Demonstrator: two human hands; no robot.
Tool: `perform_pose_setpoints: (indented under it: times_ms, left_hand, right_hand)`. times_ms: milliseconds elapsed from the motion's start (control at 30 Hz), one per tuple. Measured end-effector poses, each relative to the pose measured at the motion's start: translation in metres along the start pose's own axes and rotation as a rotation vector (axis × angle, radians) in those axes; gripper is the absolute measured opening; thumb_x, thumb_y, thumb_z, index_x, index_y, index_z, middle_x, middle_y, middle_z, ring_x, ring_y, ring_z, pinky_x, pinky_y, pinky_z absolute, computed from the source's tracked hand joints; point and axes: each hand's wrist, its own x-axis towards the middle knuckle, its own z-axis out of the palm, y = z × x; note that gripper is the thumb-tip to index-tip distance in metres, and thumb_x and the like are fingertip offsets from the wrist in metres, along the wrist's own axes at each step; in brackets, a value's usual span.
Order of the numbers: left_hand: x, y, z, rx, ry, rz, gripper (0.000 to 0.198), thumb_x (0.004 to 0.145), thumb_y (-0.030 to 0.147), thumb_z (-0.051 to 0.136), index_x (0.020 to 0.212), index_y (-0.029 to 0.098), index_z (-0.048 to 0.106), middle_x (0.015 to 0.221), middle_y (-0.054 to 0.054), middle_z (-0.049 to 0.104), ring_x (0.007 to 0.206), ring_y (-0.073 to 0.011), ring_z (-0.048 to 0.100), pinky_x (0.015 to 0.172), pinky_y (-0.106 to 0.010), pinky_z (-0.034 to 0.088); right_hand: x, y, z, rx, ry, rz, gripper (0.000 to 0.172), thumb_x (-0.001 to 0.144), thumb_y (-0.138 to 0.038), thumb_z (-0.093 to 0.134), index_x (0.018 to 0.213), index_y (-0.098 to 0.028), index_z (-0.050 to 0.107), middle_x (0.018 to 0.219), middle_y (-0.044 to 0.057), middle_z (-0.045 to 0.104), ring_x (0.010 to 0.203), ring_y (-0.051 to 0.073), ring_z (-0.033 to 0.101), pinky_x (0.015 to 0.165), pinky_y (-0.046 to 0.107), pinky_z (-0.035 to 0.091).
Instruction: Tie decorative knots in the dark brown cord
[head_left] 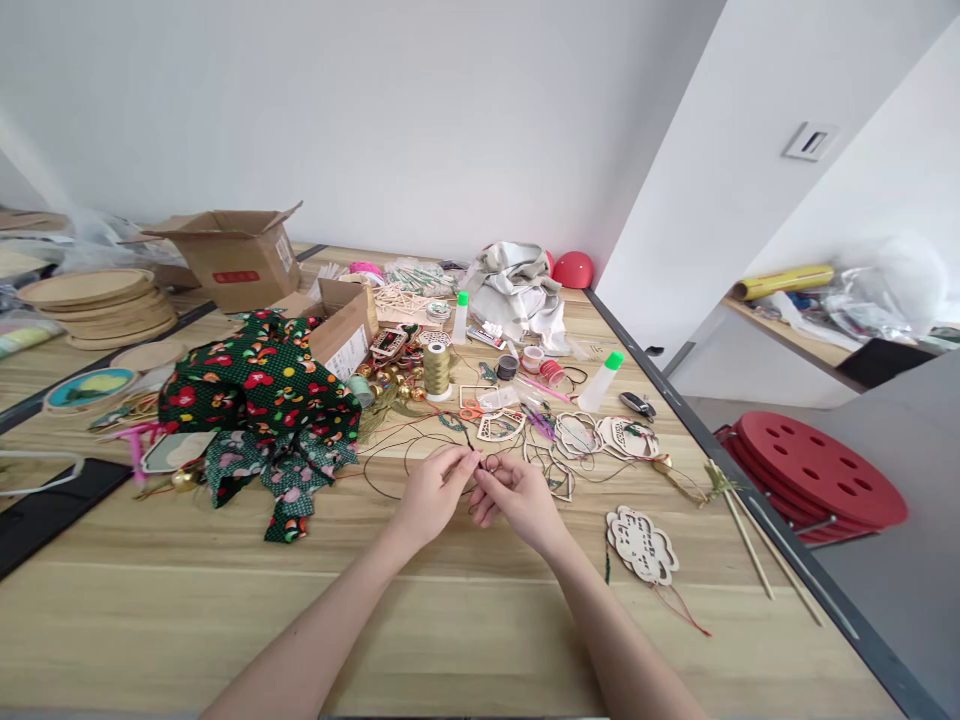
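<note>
My left hand (435,490) and my right hand (523,502) meet over the near middle of the table. Both have their fingers pinched on a thin dark cord (470,440), whose short end sticks up between them. More dark cord loops across the wood on the left and runs beneath several wooden cutouts. Just beyond the hands lie a fan-shaped wooden cutout (501,425), orange-handled scissors (471,408) and a purple tool (540,422). A spool of olive-gold thread (436,372) stands upright behind them. The exact knot or crossing at my fingertips is too small to make out.
Patterned dark green cloth (255,390) lies left, near cardboard boxes (240,260) and stacked round wooden discs (97,300). White bottles with green caps (600,382) stand farther back. A flower-shaped wooden tag (642,545) and thin sticks (750,540) lie right. Red stools (817,470) are stacked beyond the table edge.
</note>
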Motion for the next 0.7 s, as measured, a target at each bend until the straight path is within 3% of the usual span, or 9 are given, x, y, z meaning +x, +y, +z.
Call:
perform_pose_setpoints:
  times_ms: [233,500,600,700]
  left_hand:
    - [-0.001,0.001,0.001,-0.007,-0.017,-0.132,0.029,0.086,0.039,0.045,0.069,0.019,0.056,0.063,-0.001,0.057,0.06,-0.0152,0.05,0.057,-0.024,0.036]
    - [0.003,-0.008,0.006,-0.428,-0.034,-0.283,0.03,0.084,0.045,0.044,0.083,0.017,0.056,0.056,0.005,0.041,0.047,-0.011,0.036,0.045,-0.022,0.029]
    - [0.004,-0.013,0.004,-0.433,-0.019,-0.285,0.033,0.083,0.046,0.045,0.087,0.016,0.059,0.056,0.005,0.04,0.048,-0.0109,0.033,0.045,-0.021,0.027]
    - [0.005,-0.012,0.001,-0.341,0.004,-0.261,0.033,0.084,0.044,0.045,0.087,0.016,0.062,0.062,0.001,0.05,0.049,-0.0114,0.036,0.046,-0.022,0.028]
  right_hand:
    - [-0.001,0.002,0.0,-0.101,-0.026,0.026,0.042,0.068,-0.05,0.068,0.086,-0.016,0.052,0.051,-0.002,0.062,0.036,0.015,0.059,0.033,0.021,0.046]
    - [-0.001,0.003,-0.001,-0.045,-0.06,-0.017,0.03,0.075,-0.042,0.062,0.09,-0.016,0.056,0.062,0.001,0.064,0.05,0.016,0.063,0.048,0.028,0.054]
    - [0.001,0.007,-0.001,-0.041,-0.018,-0.009,0.026,0.074,-0.04,0.063,0.084,-0.017,0.056,0.062,0.002,0.065,0.052,0.017,0.064,0.05,0.03,0.055]
    - [0.002,0.009,-0.002,-0.062,0.017,0.009,0.03,0.074,-0.045,0.063,0.081,-0.018,0.054,0.058,0.001,0.064,0.046,0.018,0.063,0.045,0.029,0.053]
